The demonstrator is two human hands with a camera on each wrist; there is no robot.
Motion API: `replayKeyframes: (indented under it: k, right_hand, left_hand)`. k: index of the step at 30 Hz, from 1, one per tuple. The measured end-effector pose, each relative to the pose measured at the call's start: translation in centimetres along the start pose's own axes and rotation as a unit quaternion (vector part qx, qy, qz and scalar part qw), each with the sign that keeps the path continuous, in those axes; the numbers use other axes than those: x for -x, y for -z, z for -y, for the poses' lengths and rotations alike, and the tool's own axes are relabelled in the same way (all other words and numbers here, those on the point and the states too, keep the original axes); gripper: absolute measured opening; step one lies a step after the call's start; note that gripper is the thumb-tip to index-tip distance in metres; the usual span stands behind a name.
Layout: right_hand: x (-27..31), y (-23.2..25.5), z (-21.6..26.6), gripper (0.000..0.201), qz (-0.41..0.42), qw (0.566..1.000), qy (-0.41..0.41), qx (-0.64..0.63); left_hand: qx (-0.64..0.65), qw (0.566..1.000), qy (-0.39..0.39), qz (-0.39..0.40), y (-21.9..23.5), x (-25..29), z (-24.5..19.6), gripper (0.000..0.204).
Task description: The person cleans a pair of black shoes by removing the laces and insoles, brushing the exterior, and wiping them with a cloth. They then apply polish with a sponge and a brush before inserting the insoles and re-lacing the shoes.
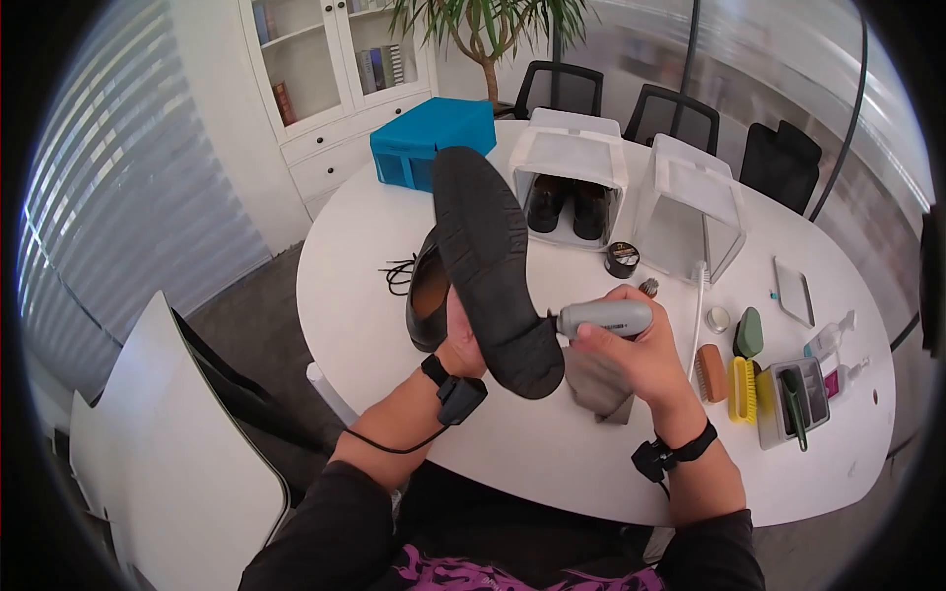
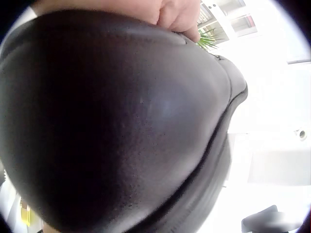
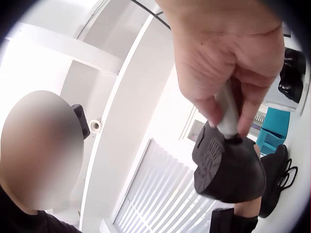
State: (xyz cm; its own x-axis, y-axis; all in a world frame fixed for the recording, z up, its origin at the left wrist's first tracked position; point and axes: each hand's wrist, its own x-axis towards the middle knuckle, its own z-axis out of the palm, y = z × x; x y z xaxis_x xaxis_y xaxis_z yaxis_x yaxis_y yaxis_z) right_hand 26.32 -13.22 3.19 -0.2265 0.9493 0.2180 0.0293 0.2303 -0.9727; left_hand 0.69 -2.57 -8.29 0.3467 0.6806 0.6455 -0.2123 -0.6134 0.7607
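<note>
A black shoe point(image 1: 483, 266) is held up over the table, its sole facing the head camera. My left hand point(image 1: 463, 340) grips it from behind, with most fingers hidden by the shoe. My right hand point(image 1: 641, 350) holds a grey cylindrical tool point(image 1: 613, 319) whose dark tip touches the shoe at the heel edge. In the right wrist view, the thumb and fingers pinch the tool point(image 3: 227, 114) above the heel point(image 3: 228, 170). The shoe's dark leather point(image 2: 112, 116) fills most of the left wrist view. Behind it a second black shoe point(image 1: 426, 295) lies on the table.
A blue box point(image 1: 434, 138), a white box with shoes point(image 1: 570, 138) and another white box point(image 1: 690, 187) stand at the back. A round tin point(image 1: 622, 259), a grey cloth point(image 1: 599, 384), an orange brush point(image 1: 709, 372), a yellow brush point(image 1: 742, 390) and a grey caddy point(image 1: 778, 424) are on the table.
</note>
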Motion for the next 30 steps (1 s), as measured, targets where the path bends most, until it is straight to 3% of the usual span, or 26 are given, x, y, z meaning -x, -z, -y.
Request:
replayKeyframes:
  k: [1, 2, 3, 4, 5, 6, 8, 10, 12, 13, 15, 16, 18, 19, 21, 22, 24, 25, 26, 28, 30]
  right_hand:
    - [0.1, -0.2, 0.2, 0.024, -0.047, 0.998, -0.003, -0.051]
    - [0.2, 0.0, 0.4, 0.024, -0.047, 0.998, -0.005, -0.05]
    - [0.3, 0.3, 0.5, 0.024, -0.047, 0.998, 0.021, 0.033]
    - [0.4, 0.5, 0.5, 0.024, -0.048, 0.991, 0.046, 0.114]
    - [0.2, -0.8, 0.4, 0.021, -0.175, 0.981, 0.076, -0.02]
    - [0.1, -1.5, 0.6, 0.021, -0.178, 0.981, 0.072, -0.021]
    - [0.5, -2.0, 1.7, 0.022, -0.27, 0.919, 0.272, 0.094]
    - [1.6, -0.8, 2.2, 0.039, -0.078, 0.903, 0.309, 0.288]
    - [2.1, -0.8, 1.8, 0.043, 0.008, 0.877, 0.173, 0.448]
    - [1.8, -0.8, 1.3, 0.043, 0.002, 0.877, 0.173, 0.448]
    - [1.2, -1.0, 0.2, 0.041, -0.078, 0.867, 0.309, 0.383]
    - [1.3, -0.6, 0.3, 0.041, -0.079, 0.868, 0.306, 0.383]
    - [1.3, 0.6, 0.7, 0.034, 0.052, 0.874, 0.166, 0.453]
    - [1.0, 0.4, 0.5, 0.034, 0.051, 0.876, 0.163, 0.452]
    - [0.6, -0.2, 0.1, 0.029, -0.089, 0.915, 0.248, 0.306]
    - [0.6, 0.2, 0.1, 0.029, -0.089, 0.915, 0.245, 0.309]
    - [0.7, 1.2, 0.3, 0.026, 0.068, 0.909, 0.149, 0.383]
    - [0.7, 1.4, 0.7, 0.024, 0.061, 0.897, 0.129, 0.419]
    - [0.7, 2.0, 0.8, 0.024, 0.061, 0.895, 0.124, 0.424]
    - [0.3, 3.3, 0.5, 0.024, -0.031, 0.9, 0.07, 0.428]
    - [0.4, 5.8, -1.1, 0.027, -0.06, 0.876, 0.032, 0.477]
  left_hand:
    - [0.256, 0.963, 0.024, -0.077, -0.6, -0.3, -1.0, 0.062]
    - [0.257, 0.963, 0.025, -0.078, -0.6, -1.0, -1.5, 0.062]
    - [0.533, 0.838, 0.109, -0.046, -0.4, -2.0, -1.8, 0.062]
    - [0.756, 0.628, 0.185, -0.01, -0.3, -2.8, -2.0, 0.061]
    - [0.757, 0.626, 0.189, -0.011, -0.4, -3.4, -2.0, 0.061]
    - [0.738, 0.645, 0.197, -0.024, -0.6, -3.7, -1.9, 0.064]
    - [0.721, 0.661, 0.206, -0.037, -1.2, -3.7, -1.6, 0.066]
    - [0.707, 0.679, 0.192, -0.039, -1.6, -3.7, -1.3, 0.068]
    - [0.727, 0.655, 0.195, -0.06, -1.8, -3.8, -0.8, 0.066]
    - [0.745, 0.632, 0.198, -0.084, -1.7, -4.0, -0.6, 0.065]
    - [0.741, 0.638, 0.196, -0.074, -1.5, -4.2, -0.4, 0.064]
    - [0.739, 0.642, 0.191, -0.07, -1.5, -4.0, -0.2, 0.064]
    - [0.732, 0.648, 0.191, -0.088, -2.1, -4.0, -0.8, 0.064]
    - [0.725, 0.654, 0.19, -0.104, -2.3, -4.1, -1.0, 0.064]
    - [0.708, 0.67, 0.197, -0.105, -2.2, -4.2, -1.2, 0.064]
    - [0.69, 0.688, 0.201, -0.104, -2.2, -4.2, -1.3, 0.064]
    - [0.68, 0.7, 0.194, -0.101, -2.6, -4.3, -2.1, 0.065]
    - [0.667, 0.715, 0.186, -0.099, -2.7, -4.3, -2.2, 0.065]
    - [0.673, 0.709, 0.187, -0.098, -2.5, -4.2, -1.9, 0.065]
    - [0.703, 0.682, 0.177, -0.1, -1.9, -4.1, -1.1, 0.064]
    - [0.708, 0.673, 0.177, -0.124, -1.7, -4.1, -1.0, 0.062]
